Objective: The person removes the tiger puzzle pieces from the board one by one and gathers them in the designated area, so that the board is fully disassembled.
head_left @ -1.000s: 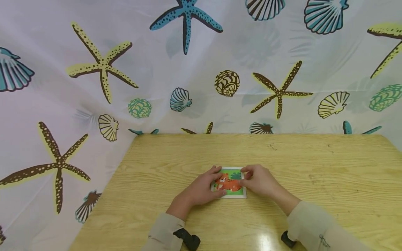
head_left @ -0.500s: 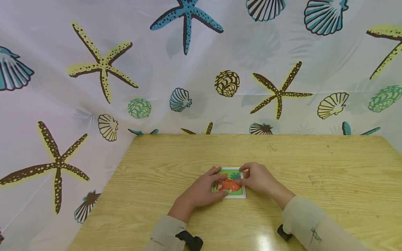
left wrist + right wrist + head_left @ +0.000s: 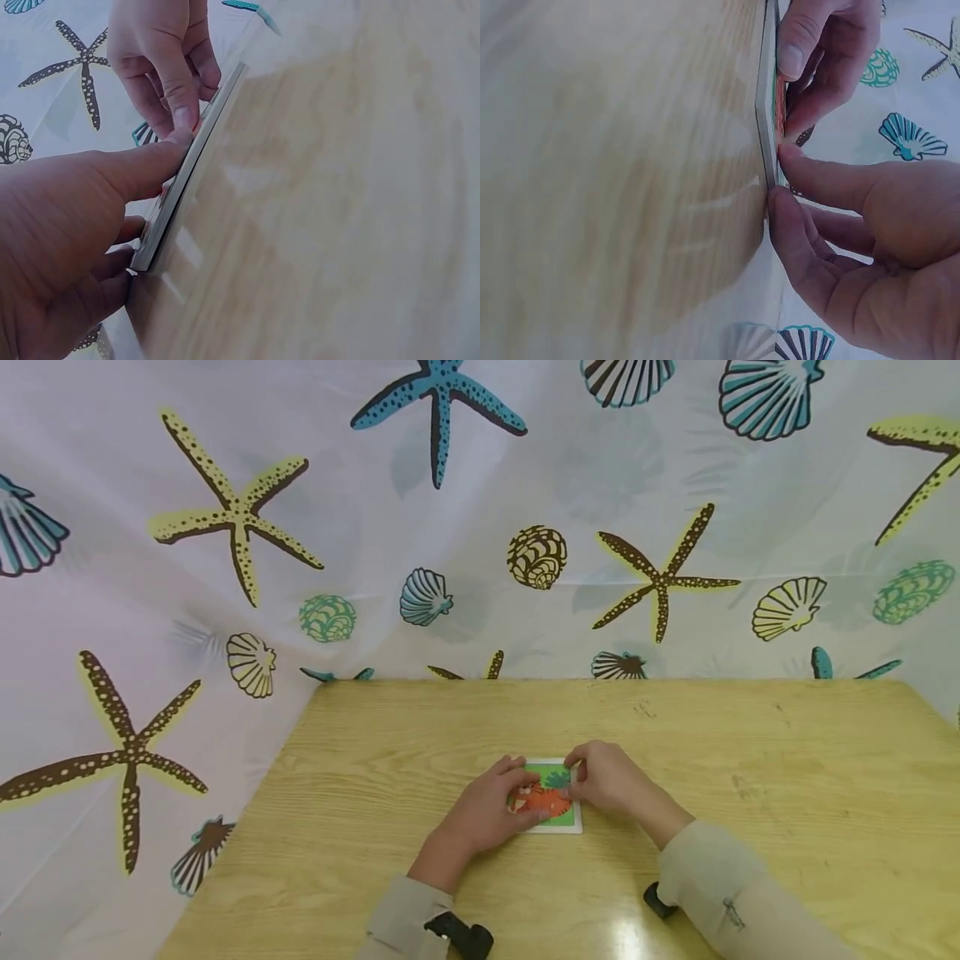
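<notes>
A small square picture board (image 3: pixel 553 806), with an orange tiger on green inside a white frame, lies flat on the table. My left hand (image 3: pixel 483 807) holds its left side. The thumb and a finger reach over the picture and cover part of the tiger; in the left wrist view other fingers curl by the board's edge (image 3: pixel 174 195). At the upper right side my right hand (image 3: pixel 611 779) pinches the board. Its thumb touches the picture and the index finger sits at the outer edge, as the right wrist view shows with my right hand (image 3: pixel 900 232).
The wood-grain table (image 3: pixel 750 777) extends around the board. A white curtain (image 3: pixel 480 527) printed with starfish and shells hangs along the back and left. Dark straps (image 3: pixel 461 935) sit by both light sleeves.
My right hand has shifted slightly back and to the left along the board's edge. The left thumb and finger reach a little further over the tiger. The board stays about in place.
</notes>
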A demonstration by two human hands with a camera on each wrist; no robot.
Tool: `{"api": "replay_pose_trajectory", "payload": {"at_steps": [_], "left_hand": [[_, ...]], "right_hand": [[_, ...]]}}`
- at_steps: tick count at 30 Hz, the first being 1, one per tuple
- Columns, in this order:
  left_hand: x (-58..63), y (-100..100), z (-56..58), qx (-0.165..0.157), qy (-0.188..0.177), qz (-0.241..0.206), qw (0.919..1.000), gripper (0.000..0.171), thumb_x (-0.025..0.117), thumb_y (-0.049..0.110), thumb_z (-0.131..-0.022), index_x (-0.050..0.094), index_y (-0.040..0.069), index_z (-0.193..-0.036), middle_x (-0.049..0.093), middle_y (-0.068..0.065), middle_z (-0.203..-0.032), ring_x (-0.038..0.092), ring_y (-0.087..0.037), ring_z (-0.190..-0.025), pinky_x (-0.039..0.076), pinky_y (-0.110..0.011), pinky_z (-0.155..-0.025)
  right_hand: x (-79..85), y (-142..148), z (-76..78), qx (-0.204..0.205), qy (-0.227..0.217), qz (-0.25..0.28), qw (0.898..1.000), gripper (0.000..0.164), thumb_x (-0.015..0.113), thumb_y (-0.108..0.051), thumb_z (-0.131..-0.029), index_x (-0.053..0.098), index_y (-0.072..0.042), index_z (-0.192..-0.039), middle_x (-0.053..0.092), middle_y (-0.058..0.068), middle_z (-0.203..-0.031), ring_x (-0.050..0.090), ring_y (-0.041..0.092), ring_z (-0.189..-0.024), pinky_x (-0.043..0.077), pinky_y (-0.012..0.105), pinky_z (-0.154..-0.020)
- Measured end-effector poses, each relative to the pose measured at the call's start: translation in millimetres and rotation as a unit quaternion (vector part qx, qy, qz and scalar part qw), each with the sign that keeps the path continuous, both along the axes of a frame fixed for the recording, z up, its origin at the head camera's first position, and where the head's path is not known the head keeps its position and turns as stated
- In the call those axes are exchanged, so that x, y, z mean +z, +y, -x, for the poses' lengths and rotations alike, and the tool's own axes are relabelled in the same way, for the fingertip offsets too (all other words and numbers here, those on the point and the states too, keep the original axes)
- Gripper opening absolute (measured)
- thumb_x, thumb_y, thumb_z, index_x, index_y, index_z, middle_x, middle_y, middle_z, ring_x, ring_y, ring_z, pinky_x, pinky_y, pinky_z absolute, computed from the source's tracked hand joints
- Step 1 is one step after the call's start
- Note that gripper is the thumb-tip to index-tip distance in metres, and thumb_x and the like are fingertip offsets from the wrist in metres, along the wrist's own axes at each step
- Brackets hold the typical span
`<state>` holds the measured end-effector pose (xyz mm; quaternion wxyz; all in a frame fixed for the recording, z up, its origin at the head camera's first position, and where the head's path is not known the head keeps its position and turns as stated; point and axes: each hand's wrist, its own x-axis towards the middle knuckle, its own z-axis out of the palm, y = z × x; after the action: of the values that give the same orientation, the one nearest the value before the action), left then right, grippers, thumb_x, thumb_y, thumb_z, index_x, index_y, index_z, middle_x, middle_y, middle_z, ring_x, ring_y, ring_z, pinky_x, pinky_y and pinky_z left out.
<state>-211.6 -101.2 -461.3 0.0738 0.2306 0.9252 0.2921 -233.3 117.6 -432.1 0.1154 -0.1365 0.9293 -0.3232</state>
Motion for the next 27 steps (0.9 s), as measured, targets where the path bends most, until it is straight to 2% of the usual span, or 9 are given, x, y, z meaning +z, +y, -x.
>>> {"api": "replay_pose_trajectory", "payload": {"at_steps": [5, 10, 17, 21, 27], "left_hand": [[-0.5, -2.5, 1.1, 0.012, -0.006, 0.006, 0.9999, 0.057, 0.074, 0.038, -0.098, 0.061, 0.012, -0.147, 0.042, -0.017, -0.162, 0.029, -0.039, -0.155, 0.039, -0.059, -0.116], [-1.8, -1.6, 0.8, 0.014, -0.015, 0.003, 0.9998, 0.058, 0.074, 0.038, -0.098, 0.061, 0.013, -0.148, 0.041, -0.016, -0.163, 0.028, -0.038, -0.155, 0.039, -0.058, -0.117], [-1.5, 1.3, 0.2, 0.012, -0.023, 0.014, 0.9996, 0.058, 0.073, 0.040, -0.098, 0.060, 0.015, -0.149, 0.040, -0.014, -0.164, 0.027, -0.037, -0.156, 0.037, -0.057, -0.118], [-0.7, 3.1, 0.5, 0.004, -0.016, 0.022, 0.9996, 0.059, 0.072, 0.041, -0.098, 0.060, 0.014, -0.149, 0.040, -0.014, -0.164, 0.027, -0.037, -0.156, 0.037, -0.057, -0.118], [2.1, 2.9, 0.1, 0.008, -0.017, 0.031, 0.9993, 0.059, 0.072, 0.041, -0.099, 0.059, 0.013, -0.150, 0.039, -0.015, -0.164, 0.027, -0.037, -0.156, 0.037, -0.056, -0.119]], "right_hand": [[-5.2, -3.1, 5.9, -0.010, 0.018, 0.033, 0.999, 0.028, 0.082, -0.012, -0.091, 0.076, 0.005, -0.112, 0.059, 0.003, -0.075, 0.049, 0.013, -0.063, 0.040, 0.026, -0.059], [-8.0, -1.7, 8.4, -0.017, 0.015, 0.033, 0.999, 0.026, 0.083, -0.011, -0.089, 0.075, 0.004, -0.108, 0.063, 0.004, -0.082, 0.054, 0.015, -0.072, 0.046, 0.028, -0.065], [-10.3, 0.2, 5.7, -0.018, -0.007, 0.020, 1.000, 0.029, 0.079, -0.012, -0.093, 0.069, 0.005, -0.115, 0.064, 0.007, -0.092, 0.057, 0.019, -0.081, 0.052, 0.034, -0.075], [-10.8, 0.5, 3.3, -0.019, -0.004, 0.012, 1.000, 0.029, 0.078, -0.012, -0.095, 0.068, 0.005, -0.117, 0.066, 0.009, -0.097, 0.060, 0.021, -0.087, 0.055, 0.039, -0.082], [-10.4, -1.4, 3.0, -0.014, 0.000, 0.014, 1.000, 0.030, 0.076, -0.011, -0.096, 0.067, 0.006, -0.119, 0.066, 0.010, -0.100, 0.061, 0.022, -0.090, 0.056, 0.041, -0.085]]}}
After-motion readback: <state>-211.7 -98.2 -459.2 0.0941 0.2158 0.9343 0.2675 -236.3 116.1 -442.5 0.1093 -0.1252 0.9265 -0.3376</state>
